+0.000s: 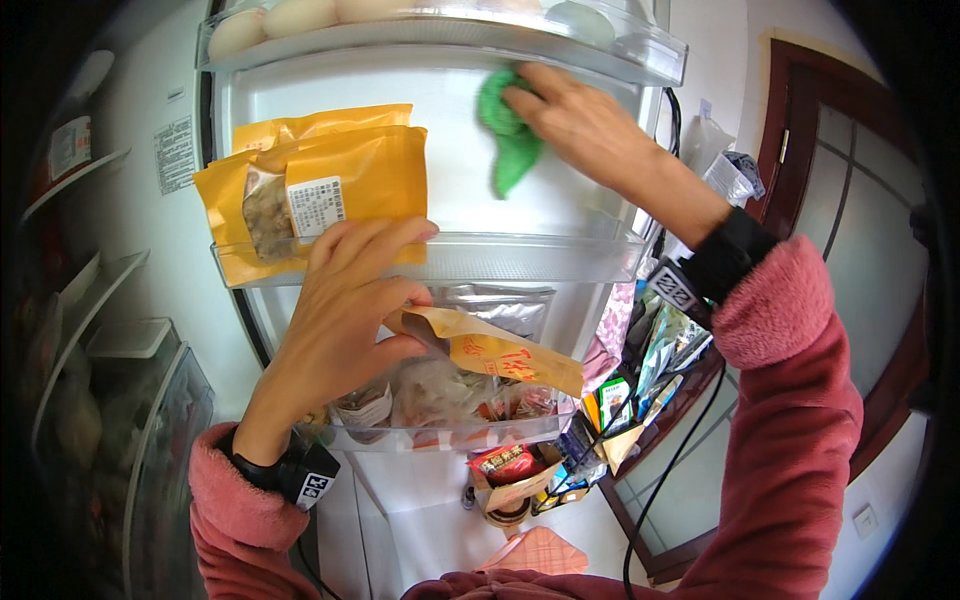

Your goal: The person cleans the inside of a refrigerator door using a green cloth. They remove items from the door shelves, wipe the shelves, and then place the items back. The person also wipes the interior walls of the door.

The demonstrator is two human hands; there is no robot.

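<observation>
My right hand (574, 120) presses a crumpled green cloth (514, 139) to the white inner panel (442, 172) of an open refrigerator door, just under the egg shelf. Lower down, my left hand (352, 315) pinches a yellow packet (495, 349) between thumb and forefinger; the packet bears red writing and hangs tilted over the bottom door shelf. Behind my left fingers, yellow pouches (375, 172) stand in the left part of the clear middle door shelf (525, 259). The front pouch has a window showing small brownish pieces and a white printed label.
Several eggs (300, 21) sit in the clear top door shelf (450, 41). Bagged food (442, 394) fills the bottom door shelf (450, 439). Fridge shelves and a clear drawer (161, 450) are at left. Boxes and bags (517, 469) stand beyond the door; a black cable (675, 465) hangs at right.
</observation>
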